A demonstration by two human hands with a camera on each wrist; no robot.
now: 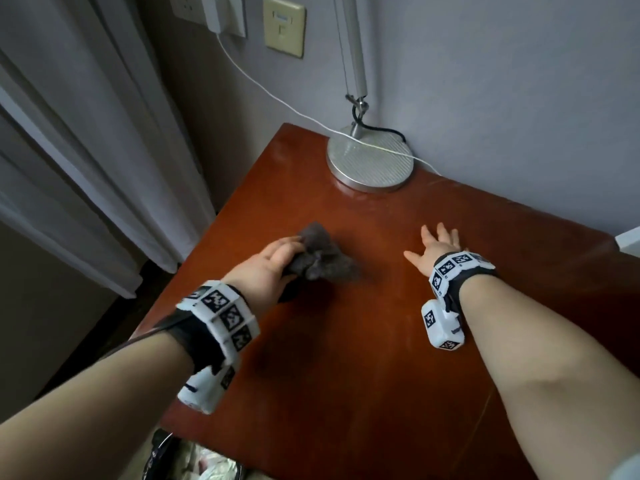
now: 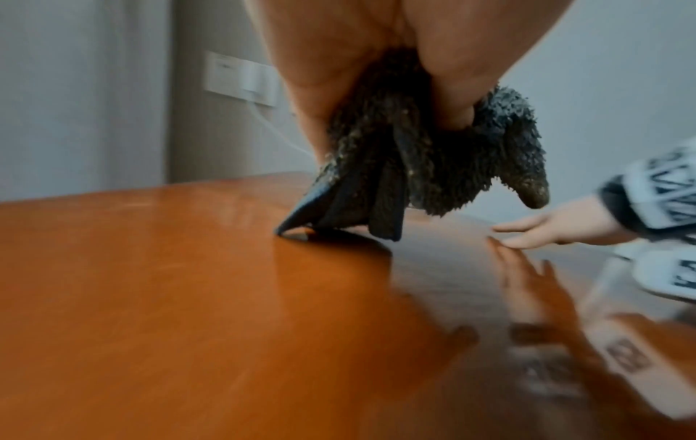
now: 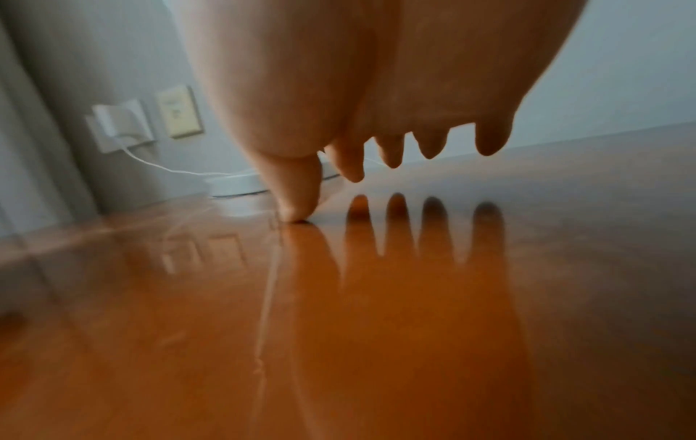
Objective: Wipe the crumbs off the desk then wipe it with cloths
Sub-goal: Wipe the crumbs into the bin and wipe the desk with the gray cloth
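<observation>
A crumpled dark grey fluffy cloth [image 1: 317,256] is gripped in my left hand [image 1: 277,259] over the left half of the glossy reddish-brown desk [image 1: 346,341]. In the left wrist view the cloth [image 2: 421,166] hangs bunched from my fingers, and one corner touches the desk [image 2: 150,297]. My right hand [image 1: 434,245] lies to the right of the cloth with its fingers spread and straight. In the right wrist view the right hand's thumb tip [image 3: 297,211] touches the desk [image 3: 188,327] and the other fingers hover just above it. I can make out no crumbs.
A silver lamp with a round base [image 1: 370,160] stands at the desk's far edge by the wall. A white charger cable [image 1: 263,88] runs from a wall socket across the lamp base. Curtains [image 1: 69,133] hang left of the desk. A bag of clutter [image 1: 194,459] lies below the near edge.
</observation>
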